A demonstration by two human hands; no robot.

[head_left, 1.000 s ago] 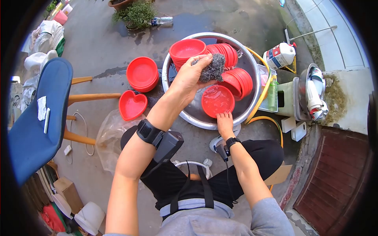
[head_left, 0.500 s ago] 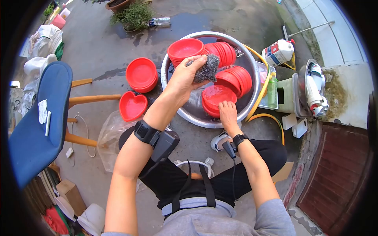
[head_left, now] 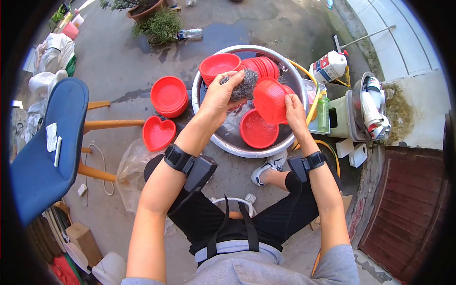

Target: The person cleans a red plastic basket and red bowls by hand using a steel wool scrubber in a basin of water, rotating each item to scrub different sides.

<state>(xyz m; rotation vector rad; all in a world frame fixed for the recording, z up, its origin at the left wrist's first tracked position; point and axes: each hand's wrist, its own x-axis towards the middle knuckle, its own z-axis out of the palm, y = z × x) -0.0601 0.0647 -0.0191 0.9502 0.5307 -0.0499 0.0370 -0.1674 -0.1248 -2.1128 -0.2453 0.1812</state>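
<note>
My left hand [head_left: 222, 97] is closed on a grey steel wool scourer [head_left: 243, 85] above the left part of a large metal basin [head_left: 223, 145]. Pinched by its rim in my right hand [head_left: 295, 111] is a red bowl [head_left: 270, 100], tilted with its ribbed underside showing, just right of the scourer. Below it, another red bowl [head_left: 259, 129] sits in the basin's water. Stacked red bowls [head_left: 220, 65] stand at the basin's back left, and a leaning row of red bowls [head_left: 261, 66] lies beside them. The held bowl partly hides other red bowls behind it.
Left of the basin, a round red bowl stack [head_left: 169, 95] and a heart-shaped red bowl [head_left: 159, 133] stand on the ground. A blue chair [head_left: 47, 147] is farther left. To the right are a yellow hose [head_left: 314, 107], a white jug [head_left: 328, 66] and a green bottle [head_left: 323, 114].
My right hand has lifted a red bowl from the front of the basin and tilted it up beside the scourer. The bowl beneath is now uncovered. My left hand still holds the scourer.
</note>
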